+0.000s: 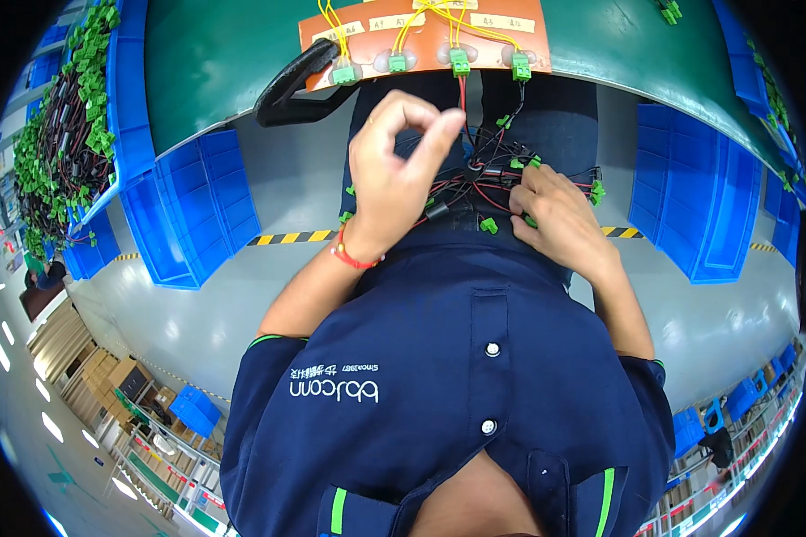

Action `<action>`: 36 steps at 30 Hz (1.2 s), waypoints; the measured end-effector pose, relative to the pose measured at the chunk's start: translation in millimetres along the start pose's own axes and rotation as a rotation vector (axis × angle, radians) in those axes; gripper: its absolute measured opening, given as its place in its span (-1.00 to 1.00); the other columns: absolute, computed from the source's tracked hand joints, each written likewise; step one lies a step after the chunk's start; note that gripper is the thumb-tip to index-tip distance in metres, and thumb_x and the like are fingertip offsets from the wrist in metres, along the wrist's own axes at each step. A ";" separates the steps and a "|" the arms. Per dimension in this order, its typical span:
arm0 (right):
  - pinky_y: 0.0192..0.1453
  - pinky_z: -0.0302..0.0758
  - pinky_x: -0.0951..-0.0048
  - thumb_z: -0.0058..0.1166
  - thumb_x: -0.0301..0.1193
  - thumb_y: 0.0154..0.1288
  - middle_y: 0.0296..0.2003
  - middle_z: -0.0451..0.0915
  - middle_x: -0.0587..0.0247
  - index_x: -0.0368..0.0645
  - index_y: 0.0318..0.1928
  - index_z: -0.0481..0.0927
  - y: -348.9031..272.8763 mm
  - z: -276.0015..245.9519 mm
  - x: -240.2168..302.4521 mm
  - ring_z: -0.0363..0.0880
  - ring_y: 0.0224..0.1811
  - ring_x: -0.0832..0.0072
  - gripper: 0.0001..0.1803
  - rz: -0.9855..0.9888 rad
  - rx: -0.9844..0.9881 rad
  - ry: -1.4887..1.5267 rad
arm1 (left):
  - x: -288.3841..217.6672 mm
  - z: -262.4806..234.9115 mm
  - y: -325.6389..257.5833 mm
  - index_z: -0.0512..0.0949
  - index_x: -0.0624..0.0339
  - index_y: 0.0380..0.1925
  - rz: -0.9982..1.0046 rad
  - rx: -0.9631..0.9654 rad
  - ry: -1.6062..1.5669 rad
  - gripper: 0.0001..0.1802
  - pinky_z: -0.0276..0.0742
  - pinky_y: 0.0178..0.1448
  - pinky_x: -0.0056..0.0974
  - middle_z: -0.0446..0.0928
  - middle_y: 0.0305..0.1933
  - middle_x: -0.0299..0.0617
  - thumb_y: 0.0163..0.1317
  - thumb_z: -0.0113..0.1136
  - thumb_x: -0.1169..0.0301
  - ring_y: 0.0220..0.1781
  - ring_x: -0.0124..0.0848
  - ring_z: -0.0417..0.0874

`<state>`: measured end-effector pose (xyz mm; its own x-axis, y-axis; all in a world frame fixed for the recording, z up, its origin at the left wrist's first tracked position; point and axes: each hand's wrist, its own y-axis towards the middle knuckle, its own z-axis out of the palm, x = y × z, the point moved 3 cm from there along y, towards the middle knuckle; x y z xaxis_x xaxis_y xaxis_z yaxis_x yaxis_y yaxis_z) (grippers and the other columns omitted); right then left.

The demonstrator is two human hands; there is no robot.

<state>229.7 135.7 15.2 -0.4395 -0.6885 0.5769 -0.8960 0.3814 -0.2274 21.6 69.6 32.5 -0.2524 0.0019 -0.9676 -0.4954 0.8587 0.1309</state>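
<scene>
My left hand (394, 170), with a red bracelet on its wrist, is raised just below the orange board. Its fingers curl round to meet the thumb; what they pinch, if anything, is hidden. Beside the thumb tip, a red wire (463, 98) runs down from a green terminal connector (459, 62) on the board. My right hand (555, 210) is closed on part of a bundle of black and red wire harnesses (470, 174) in my lap. Several small green connectors end these wires, one (488, 225) lying between my hands.
The orange board (560, 54) carries several green connectors and yellow wires at the edge of a green table (206, 72). A black handle-like part (287, 94) juts out left. Blue bins (192, 210) (698, 192) stand either side; a heap of green-ended wires (72, 134) fills another.
</scene>
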 end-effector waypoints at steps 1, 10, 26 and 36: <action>-0.03 0.49 0.19 0.23 -0.54 -0.01 -0.34 0.44 0.11 -0.29 -0.42 0.56 -1.9 2.5 -1.9 0.47 -0.17 0.16 -0.87 -0.005 -0.013 0.033 | -9.0 -0.7 -5.1 0.60 0.26 -0.45 0.119 0.027 0.025 -0.89 0.47 -0.22 -0.29 0.63 -0.36 -0.15 0.18 0.37 0.51 -0.38 -0.35 0.58; -0.25 0.47 0.47 0.15 -0.46 0.36 -0.35 0.54 0.28 -0.27 -0.28 0.50 7.4 -37.2 -1.1 0.52 -0.34 0.61 -0.86 0.092 -0.017 0.952 | -32.6 20.9 -19.7 0.60 0.23 0.12 0.385 0.433 0.107 -0.54 0.58 0.02 -0.17 0.65 -0.06 -0.08 0.17 0.35 0.51 -0.07 -0.15 0.65; 0.15 0.41 0.19 0.26 -0.45 0.17 -0.28 0.56 0.12 -0.21 -0.27 0.51 9.9 -11.7 15.9 0.53 -0.10 0.18 -0.81 -0.073 0.082 0.268 | -7.1 -21.4 -7.8 0.43 0.41 0.26 -0.382 0.102 -0.885 -0.55 0.59 0.09 -0.28 0.59 -0.12 -0.14 0.49 0.09 0.36 -0.14 -0.41 0.64; -0.08 0.50 0.39 0.19 -0.52 0.24 -0.30 0.58 0.23 -0.25 -0.14 0.64 16.1 -37.7 15.6 0.59 -0.28 0.44 -0.83 -0.200 0.298 0.801 | 10.2 -23.2 -9.3 0.48 0.35 0.17 -0.485 0.131 -0.947 -0.62 0.52 -0.17 -0.39 0.61 -0.28 -0.17 0.50 0.09 0.31 -0.39 -0.55 0.54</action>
<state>210.8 154.4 50.1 -0.1962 -0.0426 0.9796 -0.9799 0.0462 -0.1942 4.4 49.7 26.4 0.7225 -0.0057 -0.6913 -0.2624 0.9229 -0.2818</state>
